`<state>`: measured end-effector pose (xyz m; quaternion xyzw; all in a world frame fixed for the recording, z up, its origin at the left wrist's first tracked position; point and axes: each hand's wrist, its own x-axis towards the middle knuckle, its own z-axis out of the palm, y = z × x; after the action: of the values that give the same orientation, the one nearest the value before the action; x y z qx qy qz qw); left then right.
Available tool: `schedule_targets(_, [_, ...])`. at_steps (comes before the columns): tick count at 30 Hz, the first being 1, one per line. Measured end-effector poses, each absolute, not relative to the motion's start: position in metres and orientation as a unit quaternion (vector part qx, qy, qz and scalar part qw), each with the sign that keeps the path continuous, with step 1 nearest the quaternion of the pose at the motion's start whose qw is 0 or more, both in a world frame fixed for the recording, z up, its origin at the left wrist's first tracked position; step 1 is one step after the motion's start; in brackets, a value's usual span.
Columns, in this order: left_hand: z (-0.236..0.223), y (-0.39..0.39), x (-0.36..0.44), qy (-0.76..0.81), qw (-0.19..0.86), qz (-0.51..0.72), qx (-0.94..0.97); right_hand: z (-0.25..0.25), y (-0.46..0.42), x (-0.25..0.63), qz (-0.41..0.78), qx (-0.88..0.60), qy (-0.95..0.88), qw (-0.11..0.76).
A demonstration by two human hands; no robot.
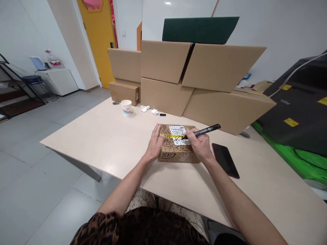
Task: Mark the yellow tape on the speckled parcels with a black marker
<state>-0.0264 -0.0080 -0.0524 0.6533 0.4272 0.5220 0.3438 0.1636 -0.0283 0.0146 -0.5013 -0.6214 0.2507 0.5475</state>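
Note:
A small cardboard box [170, 147] covered in short black marks sits on the table in front of me. On its top are a white label [178, 130], also full of black marks, and a strip of yellow tape [167, 136]. My left hand [155, 144] lies along the box's left side, thumb on the top edge, fingers stretched out. In my right hand [200, 144] is a black marker pen [211, 128], its tip down at the label. The black pen cap [162, 115] lies apart, behind the box.
A smartphone [225, 160] lies right of the box. Toward the back left of the table [89, 132] stand paper cups [126, 107], with crumpled tissues [144, 108] beside them. Large stacked cartons [163, 97] and a dark green box [199, 30] wall off the back.

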Motion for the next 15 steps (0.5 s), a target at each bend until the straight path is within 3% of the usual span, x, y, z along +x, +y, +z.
schedule_targets(12, [-0.0491, -0.0096, -0.0272, 0.433, 0.343, 0.521, 0.651, 0.0157, -0.0332, 0.1634, 0.287, -0.488, -0.664, 0.489])
schedule_targets(15, [-0.0502, -0.0092, -0.0275, 0.434, 0.343, 0.524, 0.648, 0.0142, -0.0325, 0.1663, 0.265, -0.492, -0.636, 0.532])
